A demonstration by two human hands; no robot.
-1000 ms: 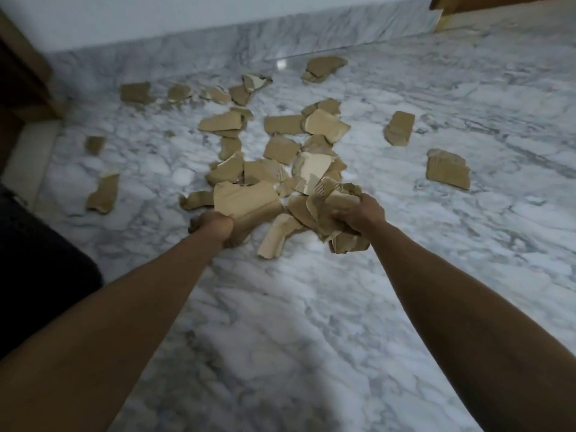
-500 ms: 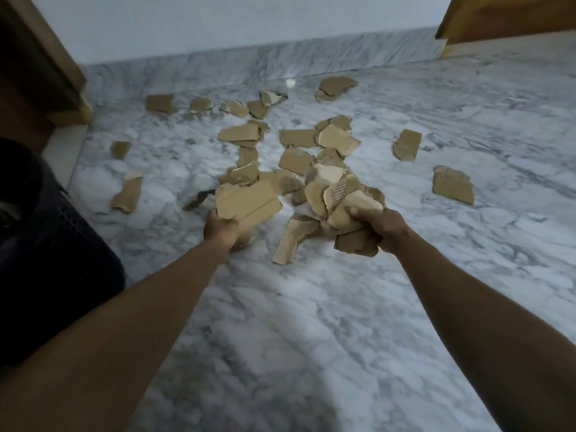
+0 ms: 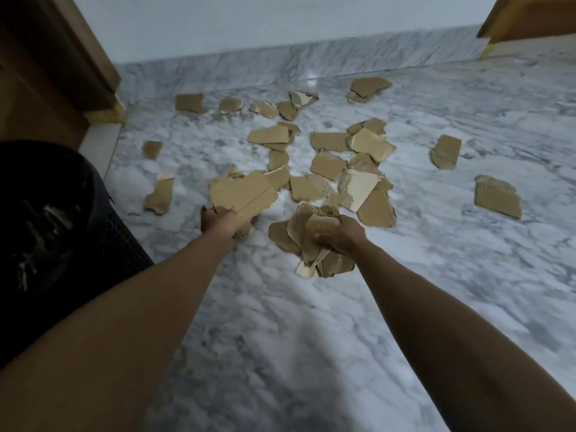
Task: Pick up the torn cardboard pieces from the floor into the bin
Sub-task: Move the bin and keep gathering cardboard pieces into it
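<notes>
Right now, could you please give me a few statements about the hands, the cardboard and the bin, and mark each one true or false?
1. The left hand grips a large flat cardboard piece. True.
2. The right hand is open and holds nothing. False: it clutches a crumpled bunch of cardboard pieces.
3. The dark mesh bin stands to the person's left. True.
4. The marble floor has been cleared of cardboard. False: many loose pieces lie scattered beyond the hands.
5. Both hands are over the bin. False: they are out over the floor, to the right of it.
</notes>
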